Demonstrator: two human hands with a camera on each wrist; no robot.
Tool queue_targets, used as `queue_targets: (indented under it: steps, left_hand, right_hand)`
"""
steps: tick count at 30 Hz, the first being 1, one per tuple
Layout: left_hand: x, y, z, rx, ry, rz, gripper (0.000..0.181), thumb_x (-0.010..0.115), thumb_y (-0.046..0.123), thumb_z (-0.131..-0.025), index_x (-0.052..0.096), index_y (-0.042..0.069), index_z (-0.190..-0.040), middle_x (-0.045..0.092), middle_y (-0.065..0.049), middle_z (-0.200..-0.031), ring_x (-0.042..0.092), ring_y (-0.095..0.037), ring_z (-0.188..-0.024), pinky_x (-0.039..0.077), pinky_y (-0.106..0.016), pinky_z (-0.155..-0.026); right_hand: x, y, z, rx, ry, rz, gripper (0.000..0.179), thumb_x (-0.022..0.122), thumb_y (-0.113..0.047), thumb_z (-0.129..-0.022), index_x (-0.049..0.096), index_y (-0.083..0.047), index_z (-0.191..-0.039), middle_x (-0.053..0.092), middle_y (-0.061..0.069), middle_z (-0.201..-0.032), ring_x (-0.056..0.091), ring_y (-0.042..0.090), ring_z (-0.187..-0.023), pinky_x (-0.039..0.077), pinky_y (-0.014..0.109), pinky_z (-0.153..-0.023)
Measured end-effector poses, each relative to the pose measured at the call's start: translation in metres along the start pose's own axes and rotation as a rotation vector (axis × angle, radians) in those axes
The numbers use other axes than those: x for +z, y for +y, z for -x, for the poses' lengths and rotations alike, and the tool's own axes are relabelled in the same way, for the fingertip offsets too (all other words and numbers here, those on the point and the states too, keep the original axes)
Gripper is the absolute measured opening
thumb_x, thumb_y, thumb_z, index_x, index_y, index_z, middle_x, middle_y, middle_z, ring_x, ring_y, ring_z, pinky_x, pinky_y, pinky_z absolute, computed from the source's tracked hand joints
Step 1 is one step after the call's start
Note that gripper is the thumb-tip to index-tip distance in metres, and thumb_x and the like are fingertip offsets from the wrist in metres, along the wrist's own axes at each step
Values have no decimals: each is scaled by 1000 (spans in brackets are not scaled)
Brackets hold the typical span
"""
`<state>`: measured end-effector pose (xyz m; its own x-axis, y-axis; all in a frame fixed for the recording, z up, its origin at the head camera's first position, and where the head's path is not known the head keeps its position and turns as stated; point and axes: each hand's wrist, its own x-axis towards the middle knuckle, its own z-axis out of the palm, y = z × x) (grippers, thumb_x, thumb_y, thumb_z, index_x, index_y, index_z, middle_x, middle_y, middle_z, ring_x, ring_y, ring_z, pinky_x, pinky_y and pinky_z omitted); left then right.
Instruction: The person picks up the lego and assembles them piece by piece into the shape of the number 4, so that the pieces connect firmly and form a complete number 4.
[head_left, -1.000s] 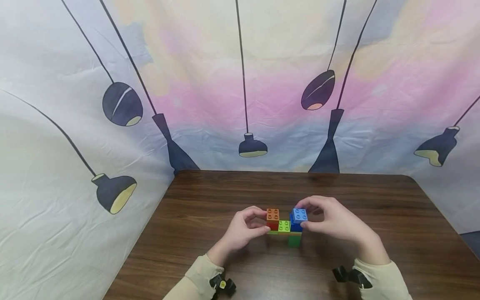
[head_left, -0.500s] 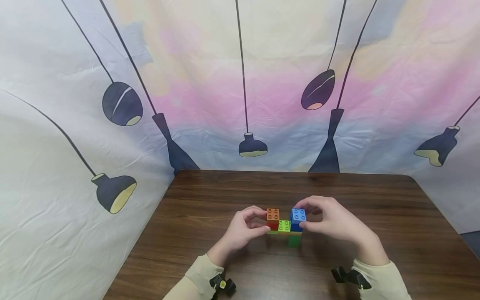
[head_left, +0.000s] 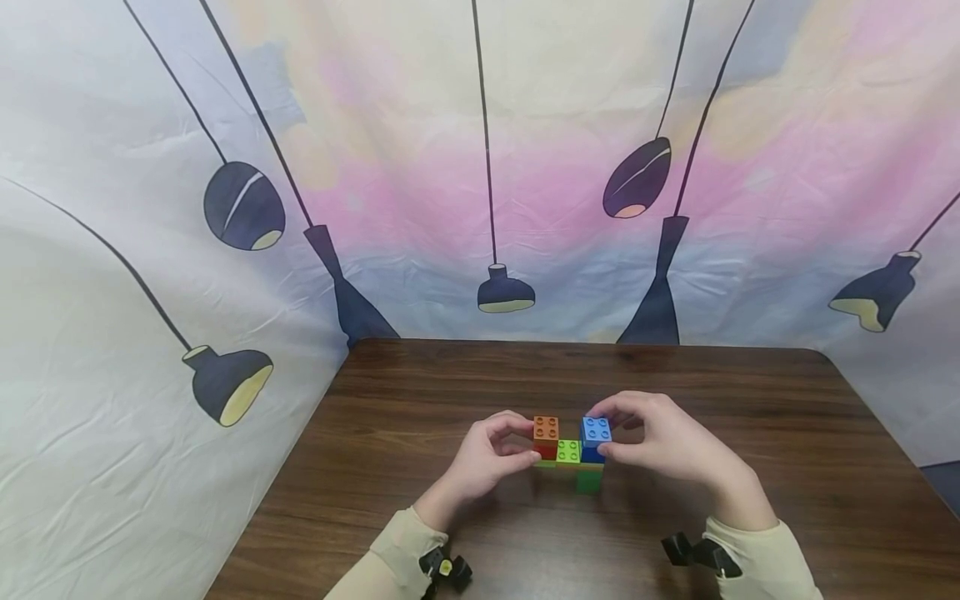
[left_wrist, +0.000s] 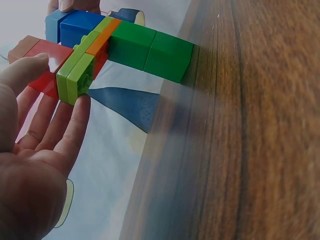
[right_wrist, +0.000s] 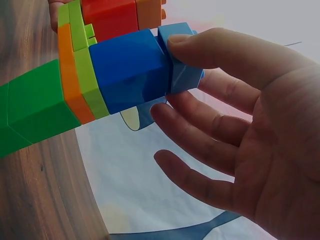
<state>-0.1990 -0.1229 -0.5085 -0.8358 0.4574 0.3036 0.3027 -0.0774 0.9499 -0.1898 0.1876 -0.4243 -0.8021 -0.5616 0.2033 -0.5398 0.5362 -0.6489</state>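
Note:
A toy brick build stands on the table, with stacked green bricks (left_wrist: 150,50) as its post. Across the post lie an orange plate (right_wrist: 73,75) and lime plates (head_left: 568,451). On the left end sits a red brick (head_left: 545,451) topped by a brown-orange brick (head_left: 546,427); my left hand (head_left: 486,457) grips the red brick, thumb in front and fingers behind. A dark blue brick (right_wrist: 131,70) is on the right end. Over it my right hand (head_left: 667,437) pinches a light blue brick (right_wrist: 182,60), and a thin, uneven gap shows between the two blues in the right wrist view.
The dark wooden table (head_left: 405,392) reaches back to a hanging cloth (head_left: 420,208) printed with lamps. Beige sleeves (head_left: 765,562) with black wrist straps (head_left: 446,571) cover both forearms.
The light blue brick has shifted slightly left, from off-centre to lined up over the dark blue brick, with my right hand moving along. My left hand has stayed in place.

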Motion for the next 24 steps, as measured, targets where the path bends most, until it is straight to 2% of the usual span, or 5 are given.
queue_targets:
  steps: [5,15,24]
  left_hand:
    - [0,2,0,-5,3,3,36,80,-7,-91,68,-8,-125,63,-20,-124,69,-19,-112,62,-41,-93]
    - [-1,1,0,-14,6,-3,38,81,-8,-90,68,-9,-126,65,-13,-122,70,-21,-111,62,-40,-94]
    - [0,2,0,-19,10,-5,36,81,-7,-90,69,-7,-124,63,-20,-125,70,-29,-113,62,-40,-93]
  right_hand:
    - [-1,0,0,8,-1,-16,36,86,-22,-93,73,-21,-126,71,-13,-112,70,15,-101,60,40,-93]
    - [-2,-1,1,-21,11,-15,35,86,-22,-94,75,-18,-126,72,-11,-113,68,10,-100,61,41,-92]
    - [-1,-4,1,46,18,10,37,89,-22,-90,77,-19,-125,71,-13,-109,68,10,-99,60,37,-93]
